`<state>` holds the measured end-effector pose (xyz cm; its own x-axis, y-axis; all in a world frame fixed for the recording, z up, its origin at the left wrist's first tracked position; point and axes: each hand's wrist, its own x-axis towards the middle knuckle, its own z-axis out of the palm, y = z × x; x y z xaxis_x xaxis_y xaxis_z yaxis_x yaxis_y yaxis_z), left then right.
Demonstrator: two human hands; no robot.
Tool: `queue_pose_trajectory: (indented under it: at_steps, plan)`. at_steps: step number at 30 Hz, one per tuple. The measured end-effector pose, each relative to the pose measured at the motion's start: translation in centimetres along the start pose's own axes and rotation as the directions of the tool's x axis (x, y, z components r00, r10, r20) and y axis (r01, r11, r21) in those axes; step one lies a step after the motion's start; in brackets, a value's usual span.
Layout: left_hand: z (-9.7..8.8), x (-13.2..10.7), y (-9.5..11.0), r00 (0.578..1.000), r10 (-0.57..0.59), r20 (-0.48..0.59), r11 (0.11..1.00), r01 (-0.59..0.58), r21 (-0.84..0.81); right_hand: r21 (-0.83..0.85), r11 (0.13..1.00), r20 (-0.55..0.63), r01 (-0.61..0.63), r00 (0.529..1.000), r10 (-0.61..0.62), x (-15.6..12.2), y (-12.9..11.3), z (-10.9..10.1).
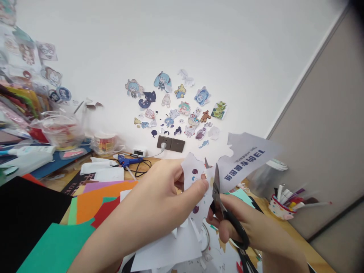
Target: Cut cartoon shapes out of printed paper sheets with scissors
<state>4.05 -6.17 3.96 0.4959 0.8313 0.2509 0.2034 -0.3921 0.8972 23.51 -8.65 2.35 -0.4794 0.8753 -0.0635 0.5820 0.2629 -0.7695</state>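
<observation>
My left hand [182,189] pinches a sheet of white printed paper [196,174] between thumb and fingers. Small coloured figures show on the held part, and bold dark lettering runs over the larger part at the right. In my right hand [230,214] is a pair of black-handled scissors [217,189], its fingers in the handle loops. The blades point upward and stand apart, with the paper's cut edge at them. Below both hands lie white paper scraps [167,252]; part of this pile is hidden by my left forearm.
Coloured paper sheets [105,197] and a black sheet [28,220] cover the left side. A blue glue gun [127,161] lies behind them. A pen holder [281,208] stands at the right. Cut-out stickers [163,81] dot the wall above a socket [170,144].
</observation>
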Motion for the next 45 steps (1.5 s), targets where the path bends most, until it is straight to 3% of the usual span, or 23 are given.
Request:
queue_pose_trajectory:
  at_steps: [4, 10, 22, 34, 38, 45]
  plan:
    - [-0.1, -0.1, -0.8, 1.0, 0.028, -0.002, 0.985, -0.027, 0.168, -0.028, 0.997, 0.055, -0.074, 0.996, 0.075, -0.3, 0.3, -0.3]
    - [-0.1, -0.2, -2.0, 0.988, 0.119, -0.1, 0.933, -0.077, 0.352, -0.076, 0.99, 0.116, -0.121, 0.985, 0.129, -0.6, 0.4, -0.9]
    - [-0.1, -0.1, -2.3, 1.0, 0.002, 0.01, 0.97, -0.004, 0.245, -0.058, 0.988, 0.135, -0.141, 0.98, 0.147, -0.8, 0.7, -1.4]
    - [-0.2, 0.0, -2.7, 0.997, 0.072, 0.006, 0.964, -0.071, 0.256, -0.048, 0.972, 0.098, -0.231, 0.967, 0.235, -0.6, 1.5, -1.0]
    - [-0.4, 0.1, -2.6, 0.997, 0.051, 0.054, 0.966, -0.063, 0.25, -0.062, 0.967, 0.103, -0.249, 0.962, 0.254, -0.5, 1.5, -1.0]
    - [-0.3, 0.2, -2.5, 1.0, 0.012, 0.017, 0.965, -0.016, 0.263, -0.064, 0.975, 0.103, -0.214, 0.97, 0.22, -0.4, 1.2, -1.0]
